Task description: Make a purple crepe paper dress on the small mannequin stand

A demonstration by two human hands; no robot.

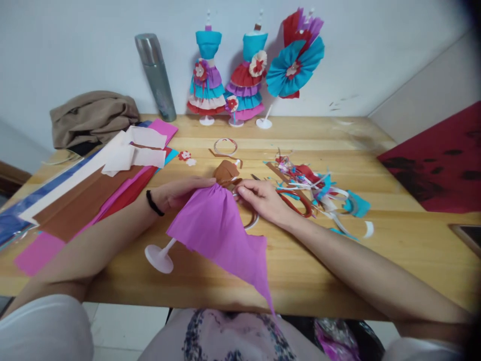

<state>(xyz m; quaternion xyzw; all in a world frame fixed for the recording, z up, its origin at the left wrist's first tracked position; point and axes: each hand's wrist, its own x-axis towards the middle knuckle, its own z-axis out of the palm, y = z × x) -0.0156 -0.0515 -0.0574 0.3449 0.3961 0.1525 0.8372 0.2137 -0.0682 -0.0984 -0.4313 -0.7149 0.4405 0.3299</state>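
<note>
- Left hand (pixel 184 191): grip clamped on the dress form (pixel 224 173) at its waist, centre of the frame.
- Right hand (pixel 263 198): grip together at the opposite side of the waist; any item pinched there cannot be told.
- Dress form: tilted, brown bodice, purple skirt (pixel 218 220) hanging forward, white base (pixel 159 258) toward lower left.
- Scissors (pixel 296 201): orange-handled, on the bench (pixel 319 265), just beside the right hand.
- Paper scraps (pixel 319 185): right of centre.
- Paper sheets (pixel 86 190): left of frame, layered.
- Bench rear, top centre: three decorated stands (pixel 246 85); green flask (pixel 156 77) to their left.
- Brown cloth (pixel 93 118): upper left.
</note>
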